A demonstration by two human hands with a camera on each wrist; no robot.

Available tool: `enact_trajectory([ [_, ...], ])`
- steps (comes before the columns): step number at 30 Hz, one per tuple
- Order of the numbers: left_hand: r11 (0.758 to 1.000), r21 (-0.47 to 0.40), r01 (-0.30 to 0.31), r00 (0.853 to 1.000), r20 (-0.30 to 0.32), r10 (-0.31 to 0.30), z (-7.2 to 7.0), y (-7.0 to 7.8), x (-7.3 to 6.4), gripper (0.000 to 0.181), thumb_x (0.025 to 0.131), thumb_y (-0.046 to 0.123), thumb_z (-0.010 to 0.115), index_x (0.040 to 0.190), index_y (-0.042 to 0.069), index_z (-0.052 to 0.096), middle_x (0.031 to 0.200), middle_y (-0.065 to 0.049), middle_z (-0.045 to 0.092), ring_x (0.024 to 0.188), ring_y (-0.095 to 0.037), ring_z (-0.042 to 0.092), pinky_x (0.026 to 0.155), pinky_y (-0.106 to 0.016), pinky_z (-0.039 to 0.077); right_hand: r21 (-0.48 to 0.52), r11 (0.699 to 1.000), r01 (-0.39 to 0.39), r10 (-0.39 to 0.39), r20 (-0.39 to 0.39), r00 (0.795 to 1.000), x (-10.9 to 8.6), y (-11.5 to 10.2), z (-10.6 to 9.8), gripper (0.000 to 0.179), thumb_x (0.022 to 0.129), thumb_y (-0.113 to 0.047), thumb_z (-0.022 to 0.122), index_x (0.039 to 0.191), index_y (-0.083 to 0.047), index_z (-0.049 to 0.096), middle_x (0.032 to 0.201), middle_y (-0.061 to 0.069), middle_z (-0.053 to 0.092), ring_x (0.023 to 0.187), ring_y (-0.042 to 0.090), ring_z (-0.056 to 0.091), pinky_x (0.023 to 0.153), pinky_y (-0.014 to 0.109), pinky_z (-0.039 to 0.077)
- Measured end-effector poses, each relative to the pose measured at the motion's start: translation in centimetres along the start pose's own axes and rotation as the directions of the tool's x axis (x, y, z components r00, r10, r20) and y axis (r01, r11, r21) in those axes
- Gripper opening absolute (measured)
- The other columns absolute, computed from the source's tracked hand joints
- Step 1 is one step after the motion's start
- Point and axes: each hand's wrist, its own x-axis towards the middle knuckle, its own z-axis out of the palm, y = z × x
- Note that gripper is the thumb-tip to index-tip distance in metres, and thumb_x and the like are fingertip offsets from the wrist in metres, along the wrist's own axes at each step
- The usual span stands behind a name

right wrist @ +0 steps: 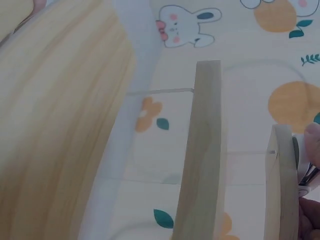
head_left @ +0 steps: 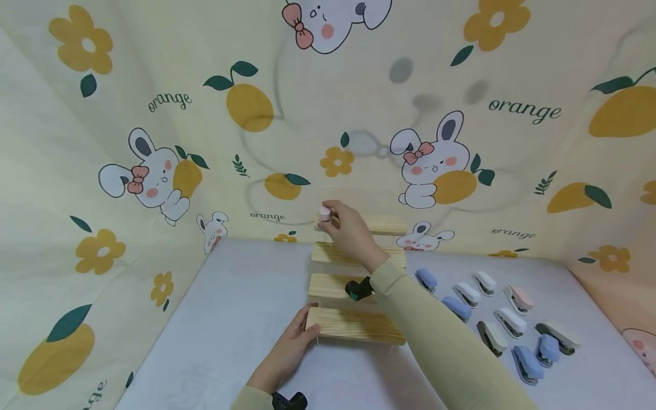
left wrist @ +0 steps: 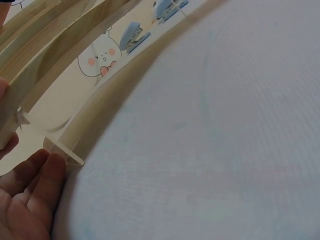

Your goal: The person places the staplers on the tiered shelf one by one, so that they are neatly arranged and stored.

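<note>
Head view suggests an early stage: the right hand (head_left: 352, 232) pinches a pale stapler (head_left: 325, 214) at the far left of the wooden rack (head_left: 359, 326), the left hand (head_left: 288, 348) grips its near left corner, and ten other staplers (head_left: 528, 363) lie on the desk (head_left: 246, 290) at right.

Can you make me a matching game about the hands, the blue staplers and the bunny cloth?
1. Right hand
2. Left hand
3. Blue staplers
4. Bunny cloth

A. On the table, right of the wooden shelves
B. Hanging behind everything
C. Pinching a pale stapler at the top shelf
D. Holding the lowest shelf's left end

Pairs: 1-C, 2-D, 3-A, 4-B
</note>
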Motion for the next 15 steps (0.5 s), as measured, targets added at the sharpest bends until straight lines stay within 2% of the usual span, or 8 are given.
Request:
enact_trajectory([
  [4,1.000,0.009,0.011,1.000,-0.001,-0.011,0.1,-0.1,0.1,0.061,0.095,0.044,0.054,0.150,0.024,0.033,0.157,-0.005,0.026,0.145,-0.028,0.017,0.115,-0.055,0.011,-0.014,1.000,0.016,-0.016,0.001,1.000,-0.2,0.1,-0.1,0.054,0.096,-0.023,0.062,0.144,-0.008,0.042,0.138,0.008,0.052,0.130,0.022,0.046,0.103,0.033,0.042],
  [8,1.000,0.005,-0.003,1.000,-0.002,0.003,0.0,0.0,0.0,0.061,0.096,0.041,0.054,0.150,0.021,0.033,0.157,-0.008,0.026,0.145,-0.029,0.017,0.115,-0.055,0.011,0.005,1.000,0.031,-0.031,-0.010,0.999,-0.9,0.3,-0.1,0.063,0.096,-0.025,0.062,0.150,-0.010,0.033,0.148,0.009,0.042,0.132,0.024,0.043,0.104,0.033,0.041],
  [11,1.000,0.008,-0.022,1.000,0.000,0.022,0.0,0.0,0.0,0.060,0.096,0.040,0.054,0.149,0.021,0.033,0.157,-0.008,0.027,0.144,-0.029,0.018,0.115,-0.054,0.011,0.033,0.999,0.014,-0.013,-0.027,1.000,-2.4,0.5,-0.7,0.066,0.096,-0.032,0.062,0.152,-0.018,0.030,0.152,0.004,0.036,0.131,0.024,0.045,0.104,0.037,0.042],
  [15,0.999,0.018,-0.037,0.999,0.002,0.037,0.0,-0.2,-0.1,0.059,0.096,0.041,0.055,0.149,0.023,0.034,0.156,-0.008,0.029,0.144,-0.028,0.019,0.115,-0.054,0.013,0.045,0.999,0.019,-0.017,-0.064,0.998,-5.4,1.2,-2.4,0.063,0.093,-0.043,0.062,0.149,-0.027,0.036,0.147,-0.002,0.042,0.123,0.022,0.051,0.098,0.043,0.045],
])
